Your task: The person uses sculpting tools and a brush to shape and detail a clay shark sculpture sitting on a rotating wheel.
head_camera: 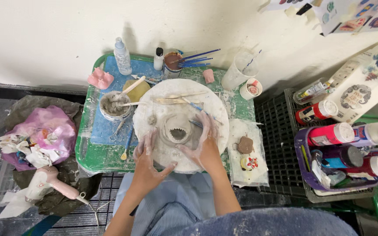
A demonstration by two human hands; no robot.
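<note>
Both hands are flanking the clay pot (178,133): left hand (147,159) spreading open below-left, right hand (204,144) cupping its right wall, closer. Pot is sitting upright between them on the round bat (154,98).

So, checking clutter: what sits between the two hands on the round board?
The head view shows a small grey clay pot with a jagged rim between left hand and right hand.

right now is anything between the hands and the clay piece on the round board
Nothing visible is in the way. The left hand rests on the round board just beside the clay piece, and the right hand cups its other side, apparently touching it. The wooden tools lie farther back on the board, clear of both hands.
</note>
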